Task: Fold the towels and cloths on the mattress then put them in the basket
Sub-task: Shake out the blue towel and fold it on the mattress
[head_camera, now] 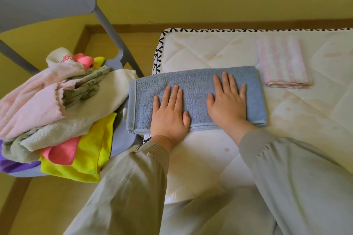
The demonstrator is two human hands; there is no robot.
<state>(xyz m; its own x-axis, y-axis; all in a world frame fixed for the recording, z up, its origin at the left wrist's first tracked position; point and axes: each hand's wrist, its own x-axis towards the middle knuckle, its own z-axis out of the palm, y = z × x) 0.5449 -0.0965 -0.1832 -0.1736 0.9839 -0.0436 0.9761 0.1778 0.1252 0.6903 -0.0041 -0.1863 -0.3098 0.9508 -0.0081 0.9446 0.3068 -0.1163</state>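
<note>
A blue towel [196, 82], folded into a long strip, lies across the near left part of the white quilted mattress [309, 112], its left end hanging past the mattress edge. My left hand [170, 112] presses flat on its left half with fingers straight. Flat on the right half, fingers spread, lies my right hand [228, 101]. A folded pink-and-white striped cloth [282, 61] sits on the mattress just beyond the blue towel's right end. No basket is in view.
A grey chair [122, 145] stands left of the mattress, its seat heaped with loose cloths [57, 108]: pink, cream, green-patterned, yellow, coral and purple. The floor and wall are yellow with a brown skirting. My grey sleeves fill the foreground.
</note>
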